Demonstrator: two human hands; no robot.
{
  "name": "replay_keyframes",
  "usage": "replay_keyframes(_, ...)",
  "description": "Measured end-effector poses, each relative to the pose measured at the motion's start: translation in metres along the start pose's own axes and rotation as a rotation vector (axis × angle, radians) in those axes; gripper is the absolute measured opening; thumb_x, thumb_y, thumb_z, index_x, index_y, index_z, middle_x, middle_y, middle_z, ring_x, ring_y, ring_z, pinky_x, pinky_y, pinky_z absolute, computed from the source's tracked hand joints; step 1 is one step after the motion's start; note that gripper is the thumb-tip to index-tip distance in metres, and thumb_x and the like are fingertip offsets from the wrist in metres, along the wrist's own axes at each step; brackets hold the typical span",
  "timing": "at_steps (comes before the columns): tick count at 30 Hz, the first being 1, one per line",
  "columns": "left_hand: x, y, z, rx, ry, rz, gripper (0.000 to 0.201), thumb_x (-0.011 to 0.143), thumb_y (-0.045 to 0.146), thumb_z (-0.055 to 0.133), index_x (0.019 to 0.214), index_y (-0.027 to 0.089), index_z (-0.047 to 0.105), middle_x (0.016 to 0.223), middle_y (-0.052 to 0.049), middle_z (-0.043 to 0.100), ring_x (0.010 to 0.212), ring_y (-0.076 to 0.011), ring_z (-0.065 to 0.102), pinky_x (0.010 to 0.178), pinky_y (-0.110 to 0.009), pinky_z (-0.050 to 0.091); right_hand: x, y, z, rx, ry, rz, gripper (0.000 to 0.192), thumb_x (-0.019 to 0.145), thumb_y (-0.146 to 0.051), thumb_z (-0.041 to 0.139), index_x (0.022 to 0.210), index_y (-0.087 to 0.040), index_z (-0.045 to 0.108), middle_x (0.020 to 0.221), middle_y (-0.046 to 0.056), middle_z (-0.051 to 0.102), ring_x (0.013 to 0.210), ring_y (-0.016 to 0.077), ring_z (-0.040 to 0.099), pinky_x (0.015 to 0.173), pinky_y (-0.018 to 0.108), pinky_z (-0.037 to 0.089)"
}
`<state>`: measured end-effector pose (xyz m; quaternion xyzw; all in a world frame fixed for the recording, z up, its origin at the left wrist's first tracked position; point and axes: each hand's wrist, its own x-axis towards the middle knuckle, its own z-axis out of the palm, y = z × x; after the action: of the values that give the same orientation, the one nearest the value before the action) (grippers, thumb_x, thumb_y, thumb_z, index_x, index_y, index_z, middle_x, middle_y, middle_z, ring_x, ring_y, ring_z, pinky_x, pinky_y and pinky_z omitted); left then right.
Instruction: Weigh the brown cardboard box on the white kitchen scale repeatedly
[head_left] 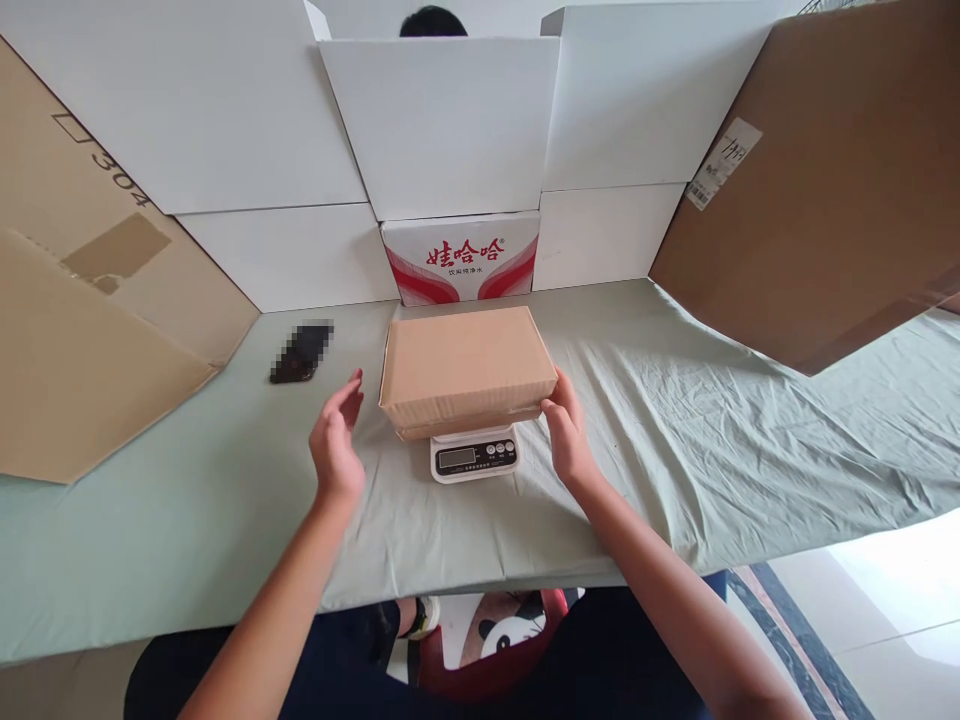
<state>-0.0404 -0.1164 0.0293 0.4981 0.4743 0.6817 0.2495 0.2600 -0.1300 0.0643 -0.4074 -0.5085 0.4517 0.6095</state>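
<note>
A closed brown cardboard box point(465, 365) lies flat on a small white digital scale point(474, 456), whose display and buttons stick out in front. My right hand point(568, 432) touches the box's near right corner with its fingertips. My left hand point(336, 437) hovers open a little left of the box, palm facing it, not touching. Both rest above a table covered with a pale green cloth point(675, 420).
A dark phone point(301, 353) lies on the cloth at the left. White boxes point(442, 120) and a red-and-white carton point(461, 258) form a wall behind. Large brown cardboard sheets lean at the left point(90, 330) and right point(832, 190). A person's head shows above the wall.
</note>
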Motion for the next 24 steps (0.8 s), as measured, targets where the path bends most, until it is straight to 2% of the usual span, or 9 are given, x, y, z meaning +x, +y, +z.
replay_keyframes(3, -0.044, 0.018, 0.019, -0.097, 0.013, -0.11, 0.058, 0.095, 0.06, 0.052, 0.136, 0.021, 0.068, 0.148, -0.015, 0.065, 0.142, -0.0309, 0.058, 0.12, -0.046, 0.045, 0.001, -0.008, 0.004, -0.064, -0.038, -0.005, 0.052, 0.089, -0.031, 0.049, 0.141, -0.031, 0.052, 0.151, 0.004, 0.057, 0.14, 0.0302, 0.051, 0.119, 0.053, 0.043)
replay_keyframes(5, -0.048, 0.025, 0.029, -0.14, -0.068, -0.161, 0.062, 0.096, 0.062, 0.053, 0.143, 0.023, 0.064, 0.152, -0.015, 0.061, 0.145, -0.0317, 0.054, 0.12, -0.047, 0.044, 0.01, -0.01, 0.006, -0.108, -0.016, -0.025, 0.049, 0.087, -0.031, 0.05, 0.136, -0.03, 0.053, 0.149, 0.005, 0.058, 0.136, 0.0305, 0.052, 0.118, 0.054, 0.044)
replay_keyframes(7, -0.029, 0.028, 0.039, -0.174, -0.133, -0.134, 0.064, 0.096, 0.063, 0.053, 0.147, 0.026, 0.06, 0.156, -0.014, 0.057, 0.15, -0.0309, 0.048, 0.122, -0.046, 0.041, 0.028, -0.01, 0.01, -0.128, 0.027, -0.056, 0.046, 0.084, -0.032, 0.05, 0.13, -0.028, 0.054, 0.148, 0.006, 0.057, 0.135, 0.0308, 0.051, 0.117, 0.054, 0.043)
replay_keyframes(9, 0.004, 0.026, 0.051, -0.184, -0.141, -0.082, 0.064, 0.096, 0.065, 0.053, 0.148, 0.028, 0.058, 0.158, -0.011, 0.055, 0.154, -0.0293, 0.043, 0.125, -0.044, 0.037, 0.053, -0.007, 0.016, -0.116, 0.046, -0.098, 0.048, 0.082, -0.032, 0.05, 0.13, -0.027, 0.052, 0.148, 0.007, 0.055, 0.136, 0.0305, 0.049, 0.119, 0.053, 0.042)
replay_keyframes(12, 0.051, 0.009, 0.071, -0.157, -0.139, -0.07, 0.065, 0.095, 0.069, 0.049, 0.147, 0.03, 0.059, 0.16, -0.007, 0.054, 0.156, -0.0268, 0.04, 0.127, -0.038, 0.033, 0.094, 0.008, 0.026, -0.095, 0.041, -0.168, 0.055, 0.081, -0.035, 0.052, 0.135, -0.029, 0.047, 0.149, 0.007, 0.053, 0.138, 0.029, 0.047, 0.122, 0.05, 0.039)
replay_keyframes(14, 0.07, -0.01, 0.082, -0.153, -0.123, -0.134, 0.068, 0.096, 0.069, 0.047, 0.148, 0.028, 0.058, 0.16, -0.007, 0.053, 0.156, -0.0257, 0.039, 0.128, -0.037, 0.031, 0.117, 0.025, 0.029, -0.072, 0.046, -0.174, 0.057, 0.08, -0.037, 0.052, 0.136, -0.028, 0.045, 0.148, 0.007, 0.053, 0.139, 0.029, 0.045, 0.123, 0.051, 0.038)
replay_keyframes(19, 0.074, -0.051, 0.088, -0.163, -0.154, -0.27, 0.072, 0.094, 0.069, 0.051, 0.15, 0.025, 0.056, 0.163, -0.009, 0.049, 0.156, -0.0254, 0.038, 0.127, -0.037, 0.032, 0.142, 0.066, 0.025, -0.088, 0.062, -0.061, 0.056, 0.074, -0.041, 0.055, 0.129, -0.028, 0.047, 0.146, 0.007, 0.056, 0.14, 0.0295, 0.044, 0.125, 0.052, 0.033)
replay_keyframes(24, 0.07, -0.061, 0.083, -0.177, -0.164, -0.298, 0.068, 0.098, 0.064, 0.048, 0.153, 0.025, 0.052, 0.165, -0.007, 0.047, 0.155, -0.0232, 0.041, 0.127, -0.037, 0.034, 0.139, 0.07, 0.021, -0.122, 0.029, -0.045, 0.058, 0.076, -0.039, 0.054, 0.133, -0.026, 0.045, 0.15, 0.008, 0.055, 0.14, 0.0282, 0.044, 0.124, 0.049, 0.036)
